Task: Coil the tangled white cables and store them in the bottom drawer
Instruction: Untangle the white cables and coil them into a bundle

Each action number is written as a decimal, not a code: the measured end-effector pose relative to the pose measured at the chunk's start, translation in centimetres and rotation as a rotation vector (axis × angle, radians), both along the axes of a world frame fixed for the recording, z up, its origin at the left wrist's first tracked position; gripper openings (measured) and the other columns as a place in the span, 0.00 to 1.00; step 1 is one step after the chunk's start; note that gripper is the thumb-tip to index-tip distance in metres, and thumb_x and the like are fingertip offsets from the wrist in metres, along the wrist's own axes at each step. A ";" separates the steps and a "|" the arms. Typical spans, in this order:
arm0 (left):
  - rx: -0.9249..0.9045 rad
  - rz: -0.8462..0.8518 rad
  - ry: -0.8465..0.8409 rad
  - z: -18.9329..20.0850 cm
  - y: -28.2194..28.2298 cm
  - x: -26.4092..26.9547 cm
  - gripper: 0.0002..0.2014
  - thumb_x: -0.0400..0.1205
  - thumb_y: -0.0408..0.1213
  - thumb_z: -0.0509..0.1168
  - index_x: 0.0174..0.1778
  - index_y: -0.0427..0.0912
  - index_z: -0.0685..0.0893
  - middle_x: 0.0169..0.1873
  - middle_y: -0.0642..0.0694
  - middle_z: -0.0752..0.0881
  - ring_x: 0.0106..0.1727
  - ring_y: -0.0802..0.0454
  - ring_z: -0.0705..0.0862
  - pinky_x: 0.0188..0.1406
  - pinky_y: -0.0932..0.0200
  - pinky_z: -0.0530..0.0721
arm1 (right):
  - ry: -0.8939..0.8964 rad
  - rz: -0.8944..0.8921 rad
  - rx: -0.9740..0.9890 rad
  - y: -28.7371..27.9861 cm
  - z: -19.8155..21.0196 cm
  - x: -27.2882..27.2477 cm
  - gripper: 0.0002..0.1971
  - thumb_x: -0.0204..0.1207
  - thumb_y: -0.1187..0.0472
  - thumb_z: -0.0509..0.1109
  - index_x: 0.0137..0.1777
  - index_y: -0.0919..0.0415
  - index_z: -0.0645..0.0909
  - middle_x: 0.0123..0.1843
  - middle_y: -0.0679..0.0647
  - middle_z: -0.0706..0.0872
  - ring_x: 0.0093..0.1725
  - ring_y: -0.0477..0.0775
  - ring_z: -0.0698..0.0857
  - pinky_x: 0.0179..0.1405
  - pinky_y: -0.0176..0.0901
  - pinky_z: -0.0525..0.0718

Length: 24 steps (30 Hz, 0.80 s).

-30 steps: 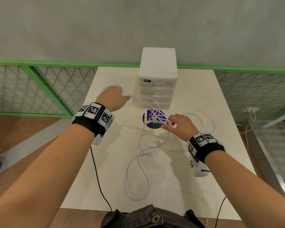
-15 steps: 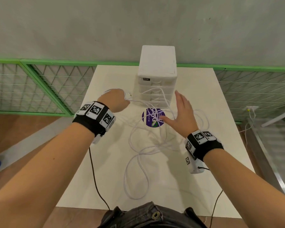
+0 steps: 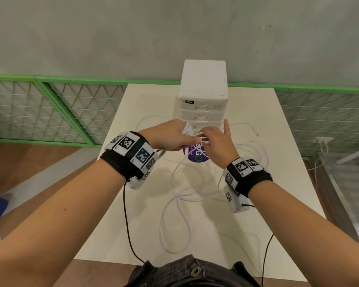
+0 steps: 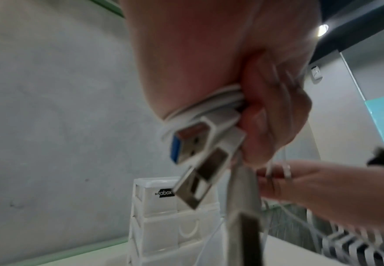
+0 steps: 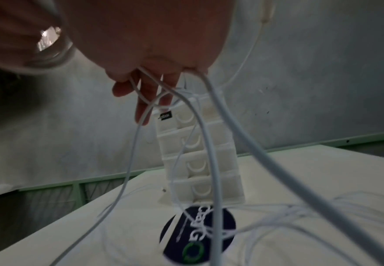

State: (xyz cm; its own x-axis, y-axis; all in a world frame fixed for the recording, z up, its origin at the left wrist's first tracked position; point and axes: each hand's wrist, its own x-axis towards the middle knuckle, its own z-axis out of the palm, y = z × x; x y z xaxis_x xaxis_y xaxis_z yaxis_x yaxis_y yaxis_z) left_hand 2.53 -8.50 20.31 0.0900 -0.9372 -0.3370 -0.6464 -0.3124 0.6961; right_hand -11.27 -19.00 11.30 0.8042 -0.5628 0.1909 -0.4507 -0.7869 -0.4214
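Gripping a small bundle of wound turns, the left hand [image 3: 170, 135] is hovering above the table [image 3: 247, 235], just in front of the drawer unit [image 3: 203, 96]. Its fingers are curling tight round the white cables [image 3: 180, 212], and in the left wrist view two USB plugs [image 4: 190, 144] are sticking out below the fist, the loops lying across the palm. The wrist is sitting roughly level, knuckles turned toward the drawers.

Moving rightward, the slack is running from that fist straight to the right hand [image 3: 216, 143], which is meeting it almost fingertip to fingertip. So the strand's long axis is lying left to right between the two hands, then dropping toward the person in loose loops over the purple sticker [image 3: 197, 156] and down the tabletop. The right hand is the nearer one to the free length; it looks to be pinching strands between thumb and curled fingers, with one finger pointing up and away. The right wrist view is showing several strands hanging from under its fingers toward the sticker.

Judging from this, the next wrap is depending on the right hand carrying its strand over the left fist. The bottom drawer [image 5: 211, 189] is sitting shut, straight beyond both hands, with most of the cable lying uncoiled on the table.
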 end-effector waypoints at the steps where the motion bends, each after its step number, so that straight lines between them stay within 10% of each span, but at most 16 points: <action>1: 0.027 -0.004 -0.021 -0.3 0.2 0.0 0.20 0.80 0.47 0.67 0.26 0.41 0.73 0.15 0.50 0.74 0.13 0.60 0.68 0.15 0.70 0.67 | 0.007 0.011 0.010 -0.4 0.3 -0.1 0.10 0.73 0.68 0.61 0.51 0.58 0.78 0.54 0.50 0.86 0.64 0.55 0.78 0.80 0.60 0.37; 8: 0.238 0.002 0.209 -2.0 1.5 -1.0 0.19 0.81 0.44 0.66 0.27 0.42 0.71 0.15 0.50 0.68 0.15 0.54 0.62 0.15 0.67 0.60 | 0.079 0.099 0.010 -1.5 0.5 -0.2 0.10 0.74 0.62 0.56 0.46 0.54 0.80 0.48 0.50 0.87 0.58 0.57 0.80 0.80 0.59 0.45; 14: 0.033 0.020 0.663 -0.2 1.1 -1.2 0.20 0.81 0.48 0.58 0.25 0.41 0.71 0.12 0.51 0.59 0.13 0.58 0.53 0.19 0.68 0.52 | 0.171 0.111 0.131 0.1 -1.4 0.4 0.21 0.81 0.50 0.49 0.57 0.61 0.79 0.57 0.56 0.86 0.67 0.54 0.77 0.81 0.56 0.41; 20: -0.140 0.138 1.005 0.1 0.0 -0.7 0.25 0.87 0.47 0.45 0.25 0.43 0.72 0.08 0.55 0.61 0.08 0.59 0.56 0.17 0.63 0.52 | 0.143 0.100 0.228 1.8 -1.9 1.3 0.16 0.83 0.56 0.51 0.52 0.63 0.78 0.43 0.55 0.87 0.50 0.55 0.82 0.80 0.50 0.48; 24: -0.312 0.312 1.065 -0.2 -0.5 -0.8 0.22 0.88 0.47 0.47 0.30 0.42 0.70 0.09 0.55 0.61 0.09 0.59 0.57 0.18 0.61 0.55 | 0.081 0.064 0.318 2.9 -1.9 1.8 0.12 0.82 0.58 0.54 0.55 0.66 0.73 0.40 0.65 0.85 0.40 0.63 0.80 0.45 0.50 0.75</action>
